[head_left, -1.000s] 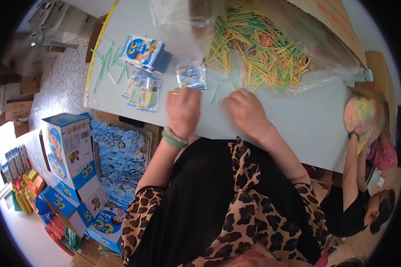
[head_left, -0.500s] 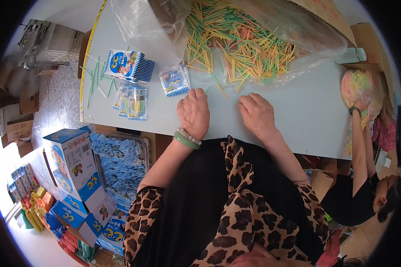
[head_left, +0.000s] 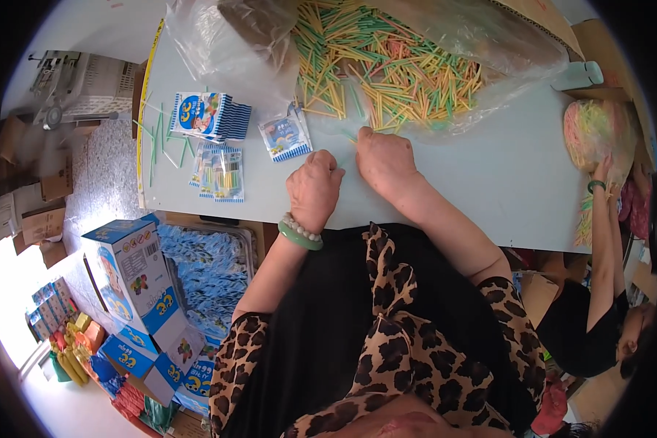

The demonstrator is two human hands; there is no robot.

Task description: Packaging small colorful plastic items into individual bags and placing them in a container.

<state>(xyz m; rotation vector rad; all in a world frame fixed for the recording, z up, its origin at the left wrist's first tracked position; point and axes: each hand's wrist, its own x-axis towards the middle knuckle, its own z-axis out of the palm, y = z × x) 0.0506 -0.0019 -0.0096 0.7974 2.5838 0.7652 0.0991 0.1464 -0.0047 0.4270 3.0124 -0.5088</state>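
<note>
My left hand [head_left: 314, 191] is closed in a pinch over the table, a pale green tip of a thin stick [head_left: 344, 162] showing beside its fingers. Close to its right, my right hand [head_left: 388, 162] is closed too, with the end of a thin yellow-green stick [head_left: 350, 136] poking out at the fingertips; how many it holds is hidden. Beyond both hands lies a large heap of thin coloured sticks [head_left: 394, 69] on clear plastic. A blue-and-white packet [head_left: 285, 136] lies flat just past my left hand.
To the left are a stack of striped packets [head_left: 201, 114], clear packets filled with sticks [head_left: 223, 174] and loose green sticks [head_left: 157, 142]. Printed boxes [head_left: 128, 274] stand beside a bin of blue wrappers [head_left: 208, 270]. At right, a co-worker's hand [head_left: 601, 169] touches a bagged bundle of sticks [head_left: 598, 135].
My right hand has moved left and away from me to the heap's near edge, closing around a stick end. My left hand has shifted slightly toward me.
</note>
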